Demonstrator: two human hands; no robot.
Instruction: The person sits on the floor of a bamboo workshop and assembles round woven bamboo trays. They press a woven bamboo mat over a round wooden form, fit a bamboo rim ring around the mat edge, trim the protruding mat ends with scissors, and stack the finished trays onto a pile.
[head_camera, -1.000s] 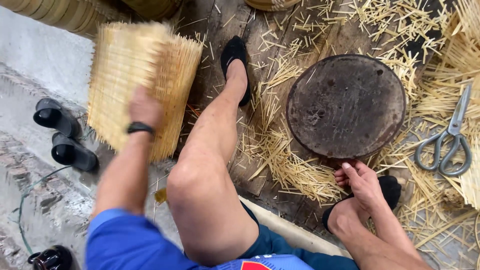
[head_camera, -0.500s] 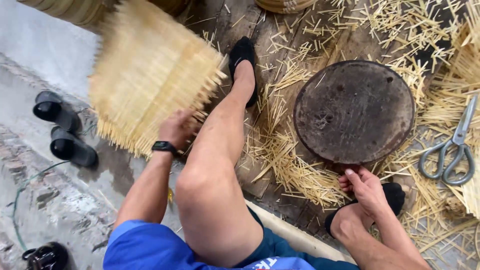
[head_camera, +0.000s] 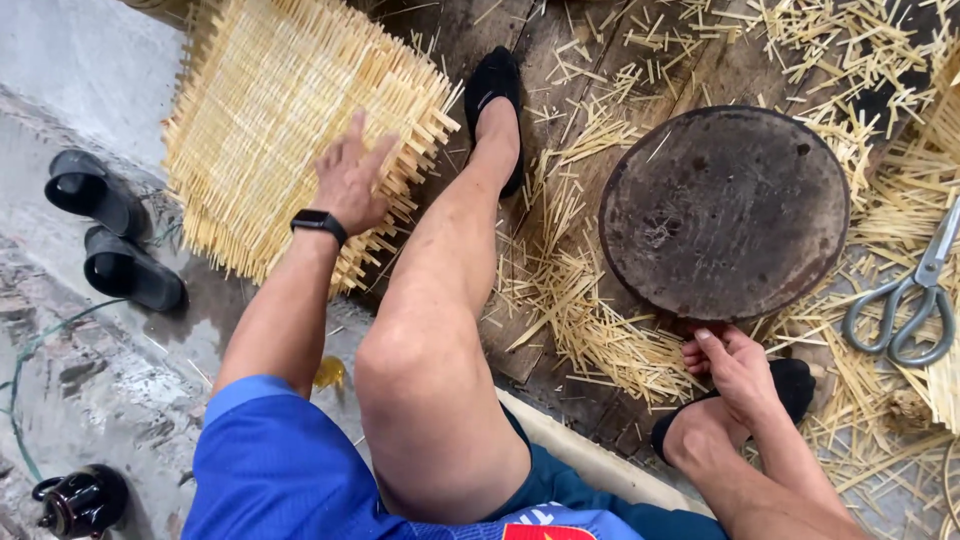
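Pale woven straw mat (head_camera: 290, 130) – rough, matt; rusty dull metal disc (head_camera: 725, 212); shiny steel scissors (head_camera: 905, 300) – worn wooden boards (head_camera: 560, 70)

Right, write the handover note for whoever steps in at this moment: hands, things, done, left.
Left hand: open, fingers spread, resting on the woven straw mat that lies flat on the ground beside the left leg.
Right hand: fingers at the near edge of the round dark board, by the right foot.
Scissors lie to the right among loose straw offcuts.
Done: mat is woven, with uneven stalk ends sticking out along its edges.
Left: those ends look untrimmed; scissors untouched.
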